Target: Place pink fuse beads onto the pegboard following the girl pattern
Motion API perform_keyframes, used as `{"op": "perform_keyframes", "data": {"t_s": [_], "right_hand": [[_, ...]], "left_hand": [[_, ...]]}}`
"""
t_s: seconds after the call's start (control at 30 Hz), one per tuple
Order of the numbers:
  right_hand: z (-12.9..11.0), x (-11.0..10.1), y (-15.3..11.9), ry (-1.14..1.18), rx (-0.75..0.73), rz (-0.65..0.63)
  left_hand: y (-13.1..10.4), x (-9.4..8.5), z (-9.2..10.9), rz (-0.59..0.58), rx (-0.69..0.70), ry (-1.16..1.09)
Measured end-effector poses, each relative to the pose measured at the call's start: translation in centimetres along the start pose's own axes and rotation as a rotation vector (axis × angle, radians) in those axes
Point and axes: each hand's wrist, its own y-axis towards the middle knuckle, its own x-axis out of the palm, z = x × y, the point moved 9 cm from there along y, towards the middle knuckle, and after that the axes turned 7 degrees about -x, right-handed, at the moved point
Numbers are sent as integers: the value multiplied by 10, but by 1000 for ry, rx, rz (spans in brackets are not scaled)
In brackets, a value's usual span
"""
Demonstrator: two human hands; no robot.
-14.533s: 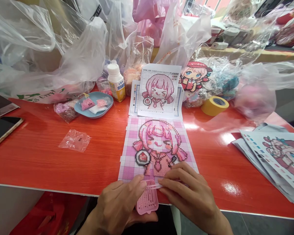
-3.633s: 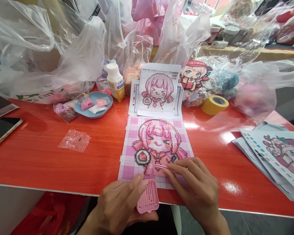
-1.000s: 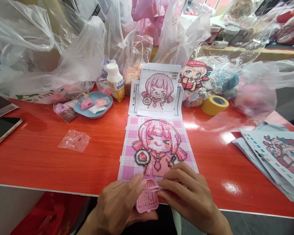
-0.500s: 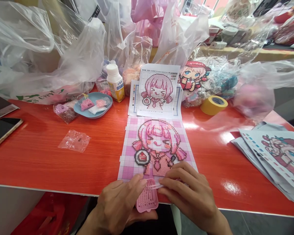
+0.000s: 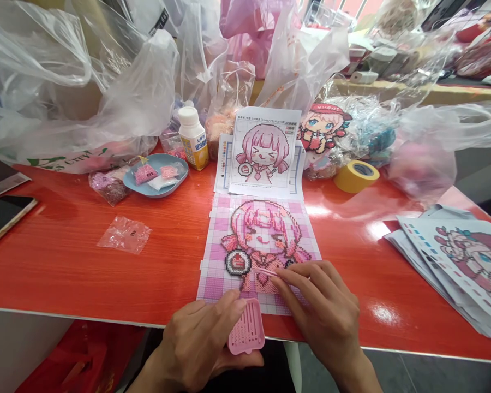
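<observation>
My left hand (image 5: pixel 207 338) holds a small pink bead tray (image 5: pixel 247 330) just past the table's front edge, thumb on its upper side. Small beads lie in the tray's grooves. In a pinch, my right hand (image 5: pixel 321 311) grips pink tweezers (image 5: pixel 265 272), whose tips point left over the bead picture. That bead picture (image 5: pixel 265 234) shows a pink-haired figure with a cake plate and lies on a pegboard (image 5: pixel 219 281) with a purple check. Whether the tips hold a bead is too small to tell. My right hand covers the board's lower right part.
Behind the board stands a printed pattern (image 5: pixel 264 147). A blue plate (image 5: pixel 175 185) with bead bags, a bottle (image 5: pixel 193 139) and yellow tape (image 5: pixel 357 176) sit further back. An empty bag (image 5: pixel 125 234) and phone (image 5: pixel 8 221) lie left, printed sheets (image 5: pixel 454 267) right.
My right hand has moved the tweezers from over the bead tray up and forward to the bead picture. My left hand and the tray have stayed in place.
</observation>
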Motion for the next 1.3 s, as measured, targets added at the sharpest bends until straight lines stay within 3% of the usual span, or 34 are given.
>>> {"op": "perform_keyframes", "data": {"t_s": [1.3], "right_hand": [[-1,3,1,-7,-3,-35]], "left_hand": [[1,1,-3,-15,-27,-1]]}}
